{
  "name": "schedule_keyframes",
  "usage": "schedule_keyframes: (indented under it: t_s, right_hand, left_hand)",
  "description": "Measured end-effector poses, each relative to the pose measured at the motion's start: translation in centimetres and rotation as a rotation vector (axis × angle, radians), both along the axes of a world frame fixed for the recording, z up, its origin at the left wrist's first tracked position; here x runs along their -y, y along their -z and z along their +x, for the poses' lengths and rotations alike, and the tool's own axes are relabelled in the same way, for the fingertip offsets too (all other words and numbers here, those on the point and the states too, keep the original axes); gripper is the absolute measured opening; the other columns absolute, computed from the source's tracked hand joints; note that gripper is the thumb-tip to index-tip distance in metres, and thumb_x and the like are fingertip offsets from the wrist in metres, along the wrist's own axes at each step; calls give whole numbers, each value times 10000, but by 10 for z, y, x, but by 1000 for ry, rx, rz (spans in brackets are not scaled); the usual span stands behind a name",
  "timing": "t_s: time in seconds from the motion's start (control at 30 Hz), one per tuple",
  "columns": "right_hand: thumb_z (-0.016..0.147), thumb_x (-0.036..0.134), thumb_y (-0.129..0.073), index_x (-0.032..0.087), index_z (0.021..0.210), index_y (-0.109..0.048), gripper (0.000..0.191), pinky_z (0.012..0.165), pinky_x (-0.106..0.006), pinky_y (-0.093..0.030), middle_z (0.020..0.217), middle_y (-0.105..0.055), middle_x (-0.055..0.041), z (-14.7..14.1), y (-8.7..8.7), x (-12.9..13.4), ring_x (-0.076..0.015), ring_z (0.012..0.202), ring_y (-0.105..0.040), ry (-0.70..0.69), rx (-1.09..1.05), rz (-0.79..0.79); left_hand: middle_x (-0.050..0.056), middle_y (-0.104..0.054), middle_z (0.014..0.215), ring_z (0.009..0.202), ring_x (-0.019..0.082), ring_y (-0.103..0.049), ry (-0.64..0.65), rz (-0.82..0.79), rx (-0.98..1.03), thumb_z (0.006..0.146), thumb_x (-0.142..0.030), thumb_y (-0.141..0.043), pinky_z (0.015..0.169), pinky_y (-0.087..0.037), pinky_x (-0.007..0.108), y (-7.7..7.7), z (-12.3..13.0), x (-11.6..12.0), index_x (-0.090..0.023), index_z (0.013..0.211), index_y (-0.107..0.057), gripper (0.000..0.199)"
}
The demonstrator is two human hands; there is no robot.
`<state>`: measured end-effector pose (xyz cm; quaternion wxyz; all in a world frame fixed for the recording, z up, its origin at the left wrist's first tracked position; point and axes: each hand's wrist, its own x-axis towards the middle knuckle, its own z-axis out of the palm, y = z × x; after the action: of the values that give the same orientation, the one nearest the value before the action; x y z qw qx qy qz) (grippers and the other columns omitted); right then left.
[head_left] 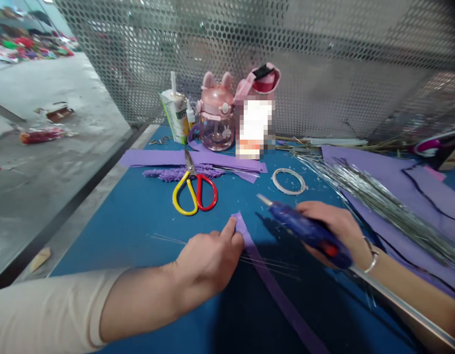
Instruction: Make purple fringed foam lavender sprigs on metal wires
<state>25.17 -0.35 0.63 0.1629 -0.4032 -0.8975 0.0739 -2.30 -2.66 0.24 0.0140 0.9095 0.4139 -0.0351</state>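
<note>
My left hand (213, 258) is closed, with its fingertips on the far end of a long purple strip (268, 280). From there the strip runs across the blue table toward the lower right. A blue hot glue gun (304, 226) is gripped in my right hand (334, 221), its nozzle pointing left above the table, apart from the strip. Out of its back sticks a long translucent glue stick (397, 297). Thin wires (271, 265) lie under and beside the strip. Scissors (190, 172) with one yellow and one red handle rest beyond my left hand.
Purple strips (157, 158) and a fringed purple piece (164, 173) lie behind the scissors. A tape ring (288, 181) is at centre right. Wire bundles (389, 211) cover purple sheets (437, 196) on the right. A drink carton (178, 118) and pink bottle (216, 120) stand before a perforated panel (150, 54).
</note>
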Motion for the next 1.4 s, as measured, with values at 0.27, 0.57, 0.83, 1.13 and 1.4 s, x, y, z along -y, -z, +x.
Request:
schedule_keyframes:
  t_s: [0.27, 0.57, 0.83, 1.13, 1.4]
  right_hand:
    - [850, 288, -451, 197, 1006, -534, 199, 663, -261, -446, 910, -650, -60, -28, -7, 10, -173, 773, -616, -20, -31, -284]
    - [799, 220, -500, 212, 1133, -490, 334, 746, -310, -475, 1009, -679, -76, -19, 6, 9, -210, 907, -642, -227, -59, -81]
    - [778, 244, -543, 198, 1119, -469, 352, 724, -328, -483, 1007, -650, -101, 17, 3, 11, -236, 853, -638, 44, -7, 217]
    - [766, 207, -463, 98, 1112, -459, 363, 741, -394, -381, 1090, -570, -196, 53, 6, -89, -318, 1007, -530, 264, 438, 360]
    - [757, 119, -434, 134, 1135, -440, 379, 769, -399, -345, 1158, -550, -176, 49, 18, -115, -284, 1039, -515, 195, 494, 206]
  left_hand:
    - [137, -510, 1308, 648, 179, -651, -10, 91, -42, 885, -159, -384, 468, -534, 304, 3, 1, 5, -163, 1163, -549, 323]
    - [141, -462, 1358, 646, 185, -652, 38, 98, -73, 802, -93, -417, 454, -516, 286, 13, 1, 4, -143, 1201, -539, 420]
    - [125, -484, 1342, 610, 188, -648, 15, 103, -25, 846, -125, -386, 420, -525, 313, 11, 0, 3, -151, 1157, -566, 360]
    - [116, -495, 1334, 618, 207, -659, 4, 61, 25, 881, -157, -364, 451, -558, 366, 11, 1, 1, -154, 1075, -595, 302]
    - [145, -475, 1345, 629, 212, -659, 5, 20, -1, 857, -120, -361, 457, -557, 362, 10, 2, 1, -142, 1079, -585, 316]
